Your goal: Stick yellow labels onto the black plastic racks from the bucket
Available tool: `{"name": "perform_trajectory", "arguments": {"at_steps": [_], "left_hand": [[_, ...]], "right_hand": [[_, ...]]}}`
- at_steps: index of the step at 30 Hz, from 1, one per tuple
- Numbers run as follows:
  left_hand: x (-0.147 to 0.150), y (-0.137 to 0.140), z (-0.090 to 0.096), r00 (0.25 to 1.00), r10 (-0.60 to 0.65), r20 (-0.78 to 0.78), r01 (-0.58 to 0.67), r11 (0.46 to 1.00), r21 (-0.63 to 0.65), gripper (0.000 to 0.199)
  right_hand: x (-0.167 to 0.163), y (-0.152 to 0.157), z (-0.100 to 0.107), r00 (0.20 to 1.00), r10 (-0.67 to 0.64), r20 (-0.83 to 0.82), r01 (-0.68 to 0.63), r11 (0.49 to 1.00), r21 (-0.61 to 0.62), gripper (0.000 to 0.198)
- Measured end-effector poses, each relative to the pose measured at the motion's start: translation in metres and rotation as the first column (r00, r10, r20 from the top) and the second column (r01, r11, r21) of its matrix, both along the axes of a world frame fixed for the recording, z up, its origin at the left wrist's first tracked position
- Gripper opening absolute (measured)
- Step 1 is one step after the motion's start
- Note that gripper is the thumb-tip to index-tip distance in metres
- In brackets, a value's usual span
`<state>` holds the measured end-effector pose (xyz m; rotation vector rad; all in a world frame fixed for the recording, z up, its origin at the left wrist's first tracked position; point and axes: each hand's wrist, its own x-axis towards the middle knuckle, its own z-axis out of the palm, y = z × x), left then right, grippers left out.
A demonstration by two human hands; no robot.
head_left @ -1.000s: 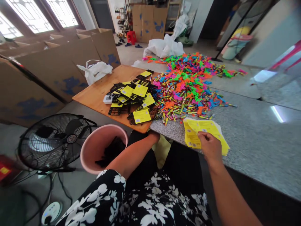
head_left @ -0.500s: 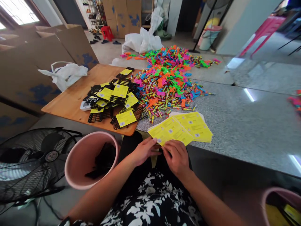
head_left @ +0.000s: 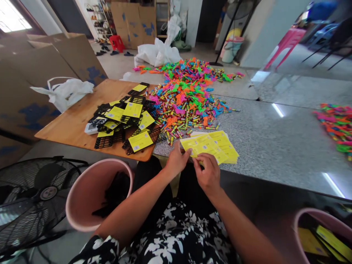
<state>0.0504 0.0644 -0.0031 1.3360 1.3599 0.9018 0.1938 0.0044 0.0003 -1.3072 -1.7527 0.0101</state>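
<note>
From my head feed I count one yellow printed sheet (head_left: pixel 200 144) between two hands: the left hand (head_left: pixel 177 160) pinches its near left corner, the right hand (head_left: pixel 208 175) its near edge. It overlaps a stack of yellow sheets (head_left: pixel 231 149) by the speckled grey bench (head_left: pixel 264 146)'s near edge (how many, I can't tell). At least six yellow cards (head_left: pixel 140 141) lie among black grids (head_left: pixel 103 142), too tangled to count, toward the wooden bench (head_left: pixel 60 126)'s right edge. Of two pink buckets (head_left: pixel 79 205), the right one is cut off, like the fan (head_left: pixel 49 192). Cardboard boxes (head_left: pixel 30 69) line the room's left side.
</note>
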Motion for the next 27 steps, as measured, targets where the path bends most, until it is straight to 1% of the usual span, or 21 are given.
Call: {"name": "perform_trajectory", "arguments": {"at_steps": [2,3,5,7,9,11,12,15,17,19,21,22,24,27], "left_hand": [[0.006,0.01,0.001,0.984,0.091,-0.154,-0.072,0.99,0.124,0.07],[0.008,0.015,0.002,0.969,0.12,-0.217,-0.086,0.983,0.161,0.074],[0.009,0.023,0.003,0.946,0.108,-0.307,-0.055,0.983,0.176,0.069],[0.008,0.03,0.003,0.931,0.069,-0.358,-0.014,0.988,0.152,0.059],[0.005,0.036,0.001,0.917,0.029,-0.397,0.019,0.993,0.117,0.049],[0.002,0.042,-0.001,0.903,0.018,-0.43,0.025,0.995,0.094,0.043],[0.001,0.044,-0.002,0.898,0.02,-0.439,0.021,0.996,0.088,0.043],[0.0,0.049,-0.004,0.894,0.019,-0.447,0.014,0.998,0.069,0.053],[0.001,0.049,-0.002,0.882,-0.004,-0.472,0.039,0.997,0.065,0.05],[0.002,0.046,0.001,0.852,-0.003,-0.524,0.083,0.988,0.129,0.045],[0.003,0.041,0.003,0.817,0.011,-0.577,0.144,0.964,0.222,0.045],[0.004,0.039,0.004,0.803,0.013,-0.596,0.169,0.954,0.249,0.046],[0.005,0.036,0.003,0.79,0.016,-0.613,0.176,0.952,0.251,0.048],[0.006,0.038,0.0,0.805,0.03,-0.593,0.134,0.964,0.231,0.049]], "right_hand": [[0.006,0.006,-0.001,0.999,-0.031,0.018,0.031,0.999,0.013,0.007],[0.008,0.008,-0.002,0.999,-0.029,0.024,0.029,1.0,0.003,0.009],[0.012,0.01,-0.006,0.999,0.008,0.034,-0.007,0.999,-0.033,0.011],[0.014,0.009,-0.011,0.998,0.059,0.038,-0.056,0.997,-0.059,0.012],[0.016,0.007,-0.017,0.995,0.093,0.036,-0.09,0.993,-0.08,0.013],[0.017,0.005,-0.024,0.995,0.101,0.016,-0.099,0.989,-0.112,0.012],[0.018,0.004,-0.027,0.995,0.095,-0.002,-0.094,0.987,-0.131,0.012],[0.019,0.004,-0.035,0.997,0.057,-0.052,-0.066,0.982,-0.178,0.012],[0.019,0.005,-0.04,0.997,0.037,-0.066,-0.049,0.982,-0.185,0.01],[0.019,0.006,-0.043,0.997,0.032,-0.069,-0.044,0.982,-0.184,0.008],[0.019,0.007,-0.044,0.997,0.029,-0.07,-0.042,0.982,-0.184,0.007],[0.019,0.007,-0.044,0.997,0.028,-0.07,-0.04,0.982,-0.186,0.007],[0.019,0.007,-0.044,0.997,0.026,-0.069,-0.039,0.981,-0.189,0.008],[0.019,0.008,-0.042,0.997,0.031,-0.068,-0.043,0.981,-0.187,0.007]]}}
